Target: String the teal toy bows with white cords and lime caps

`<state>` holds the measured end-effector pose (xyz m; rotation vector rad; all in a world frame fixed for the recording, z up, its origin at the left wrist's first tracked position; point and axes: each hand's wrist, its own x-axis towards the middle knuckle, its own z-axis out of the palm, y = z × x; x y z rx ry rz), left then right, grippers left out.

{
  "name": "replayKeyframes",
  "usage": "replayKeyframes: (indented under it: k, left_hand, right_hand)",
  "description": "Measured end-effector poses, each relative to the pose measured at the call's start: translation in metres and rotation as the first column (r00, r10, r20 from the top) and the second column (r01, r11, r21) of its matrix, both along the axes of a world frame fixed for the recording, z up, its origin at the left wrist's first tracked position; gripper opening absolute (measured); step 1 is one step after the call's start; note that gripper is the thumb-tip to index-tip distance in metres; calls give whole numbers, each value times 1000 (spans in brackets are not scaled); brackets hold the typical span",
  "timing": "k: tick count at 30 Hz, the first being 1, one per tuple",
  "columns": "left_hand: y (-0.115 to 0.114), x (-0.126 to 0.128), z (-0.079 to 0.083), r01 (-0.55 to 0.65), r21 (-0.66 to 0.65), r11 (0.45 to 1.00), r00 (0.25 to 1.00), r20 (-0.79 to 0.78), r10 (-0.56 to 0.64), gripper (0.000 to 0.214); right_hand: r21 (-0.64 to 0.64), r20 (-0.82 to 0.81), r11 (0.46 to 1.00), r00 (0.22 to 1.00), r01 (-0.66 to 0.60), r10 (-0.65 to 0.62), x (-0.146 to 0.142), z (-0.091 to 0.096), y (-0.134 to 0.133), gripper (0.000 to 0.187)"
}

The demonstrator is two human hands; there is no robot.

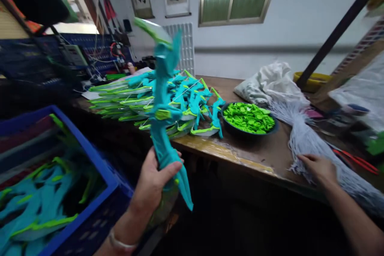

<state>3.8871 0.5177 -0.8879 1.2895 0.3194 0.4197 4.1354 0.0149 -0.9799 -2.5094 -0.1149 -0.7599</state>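
Note:
My left hand (156, 180) is wrapped round the lower part of a teal plastic toy bow (163, 88), held upright in front of me. The bow has lime-green trim and a pale limb at its top; motion blurs it slightly. To the right, my right hand (319, 170) pinches at the loose ends of a thick bundle of white strings (315, 140) on the bench. Whether a single string is between the fingertips is too small to make out.
Many similar bows (129, 98) lie stacked on the wooden bench (210, 150). A dark bowl (249, 131) holds lime-green plastic pieces. White sacks (270, 84) lie behind it, and red-handled scissors (357, 160) sit at right. A blue crate (99, 168) of bow parts stands lower left.

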Motion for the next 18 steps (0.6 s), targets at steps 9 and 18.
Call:
replayKeyframes:
  k: [9, 18]
  left_hand:
    - [-16, 11, -41, 430, -210, 878, 902, 67, -426, 55]
    - [-31, 27, -83, 464, -577, 672, 794, -65, -604, 29]
  right_hand:
    - [331, 13, 919, 973, 213, -230, -23, 15, 22, 31]
    - [503, -118, 790, 878, -349, 463, -182, -5, 193, 33]
